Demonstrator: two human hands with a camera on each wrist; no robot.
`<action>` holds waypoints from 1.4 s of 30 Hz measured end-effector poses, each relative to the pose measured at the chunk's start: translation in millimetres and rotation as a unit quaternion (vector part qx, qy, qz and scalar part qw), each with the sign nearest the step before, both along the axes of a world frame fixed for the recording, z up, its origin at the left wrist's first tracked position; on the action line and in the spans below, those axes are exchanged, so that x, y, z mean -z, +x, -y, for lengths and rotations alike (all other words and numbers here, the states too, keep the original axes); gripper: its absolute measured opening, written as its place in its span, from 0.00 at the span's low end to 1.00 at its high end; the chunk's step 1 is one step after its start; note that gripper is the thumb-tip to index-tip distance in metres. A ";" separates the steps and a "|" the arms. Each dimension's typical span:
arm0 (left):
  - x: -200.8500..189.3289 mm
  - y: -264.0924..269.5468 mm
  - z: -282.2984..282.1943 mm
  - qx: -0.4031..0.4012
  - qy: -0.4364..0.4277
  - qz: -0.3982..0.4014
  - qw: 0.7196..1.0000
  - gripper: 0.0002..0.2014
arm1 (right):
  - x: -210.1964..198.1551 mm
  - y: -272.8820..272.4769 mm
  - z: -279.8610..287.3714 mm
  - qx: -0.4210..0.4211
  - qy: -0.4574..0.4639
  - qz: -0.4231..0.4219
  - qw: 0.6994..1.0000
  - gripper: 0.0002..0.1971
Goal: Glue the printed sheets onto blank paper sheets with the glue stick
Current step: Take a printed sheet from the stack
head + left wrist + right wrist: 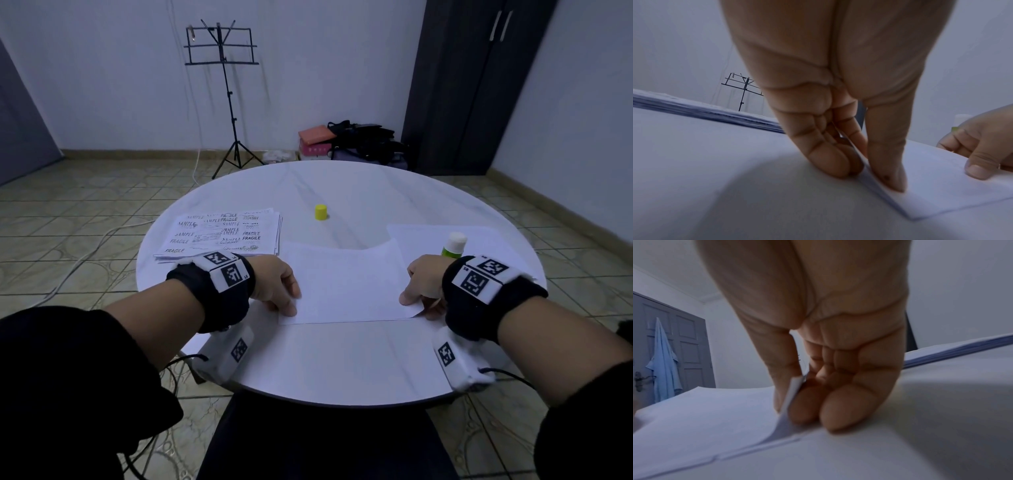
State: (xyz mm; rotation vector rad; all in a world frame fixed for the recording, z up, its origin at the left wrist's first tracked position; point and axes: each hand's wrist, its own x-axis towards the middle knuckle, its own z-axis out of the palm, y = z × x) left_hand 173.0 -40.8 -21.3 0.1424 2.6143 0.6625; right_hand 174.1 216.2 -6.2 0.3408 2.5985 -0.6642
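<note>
A white sheet [342, 284] with no print showing lies in the middle of the round table [342, 359]. My left hand [291, 305] pinches its near left corner, the thumb [892, 170] on top and the fingers [830, 162] at the edge. My right hand [416, 303] pinches the near right corner, which curls up between thumb and fingers [838, 410]. Under that corner a second paper edge [756, 449] shows. The uncapped glue stick [454, 245] stands behind my right hand. Its yellow cap [321, 211] stands farther back. The stack of printed sheets [219, 233] lies at the left.
More blank paper [486, 236] lies at the right under the glue stick. A music stand [222, 92], bags [359, 137] and a dark cupboard [472, 85] are beyond the table. Cables trail on the tiled floor at the left.
</note>
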 end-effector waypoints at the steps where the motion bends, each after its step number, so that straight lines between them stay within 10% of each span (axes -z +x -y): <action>1: 0.2 0.1 -0.1 0.000 0.000 -0.001 1.000 0.13 | 0.2 -0.1 0.1 0.000 0.000 -0.003 1.000 0.08; 26: -3.2 -4.2 -5.0 0.011 -0.103 0.010 0.995 0.22 | -12.7 8.1 22.6 -0.091 0.204 -0.004 0.975 0.12; 30: -15.3 1.4 -11.6 0.029 -0.189 -0.004 0.981 0.30 | -7.1 5.3 27.1 -0.105 0.229 -0.028 0.967 0.33; 34: -19.4 -1.6 -17.6 0.063 -0.256 -0.017 0.965 0.34 | -8.8 7.5 33.3 -0.175 0.317 -0.034 0.931 0.03; 42: -27.0 -21.4 -51.1 0.089 -0.350 -0.015 0.933 0.29 | 0.1 -5.5 29.1 -0.258 0.350 -0.005 0.900 0.17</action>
